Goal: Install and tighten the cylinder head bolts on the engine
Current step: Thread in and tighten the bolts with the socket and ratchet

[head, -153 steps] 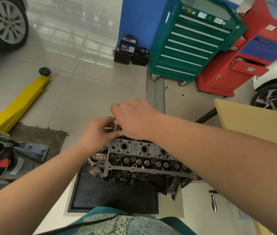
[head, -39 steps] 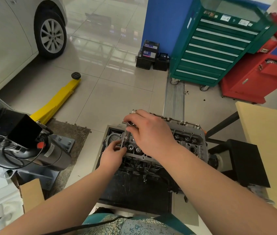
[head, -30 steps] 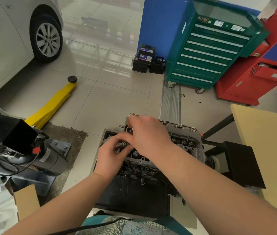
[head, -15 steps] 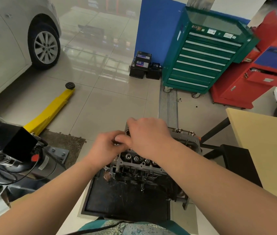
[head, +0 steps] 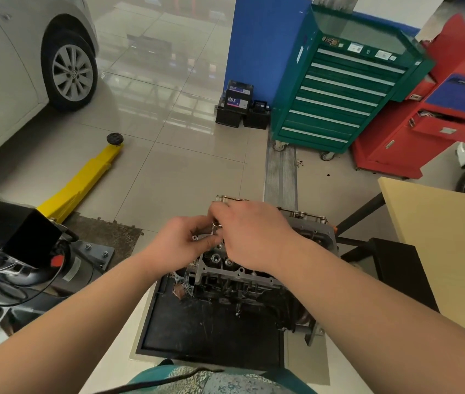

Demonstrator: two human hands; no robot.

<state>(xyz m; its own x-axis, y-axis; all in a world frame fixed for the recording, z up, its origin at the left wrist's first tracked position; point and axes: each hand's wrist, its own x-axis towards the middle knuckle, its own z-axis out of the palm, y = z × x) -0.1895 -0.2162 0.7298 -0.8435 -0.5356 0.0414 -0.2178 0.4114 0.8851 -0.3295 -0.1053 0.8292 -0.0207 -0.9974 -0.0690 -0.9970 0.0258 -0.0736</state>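
Am holding both hands over engine (head: 254, 268) on black tray (head: 211, 331). Left hand (head: 181, 245) coming back up from head since half second ago, fingers curling, pinching small metal piece (head: 215, 226), likely bolt. Right hand (head: 251, 231) curling over same spot; cannot tell its grip. Am guessing bolt not yet in hole.

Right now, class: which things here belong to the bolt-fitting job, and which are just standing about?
In the job:
left hand
right hand
bolt pinched between them
cylinder head

Standing about:
green tool cabinet
red cabinet
yellow lift arm
car wheel
batteries
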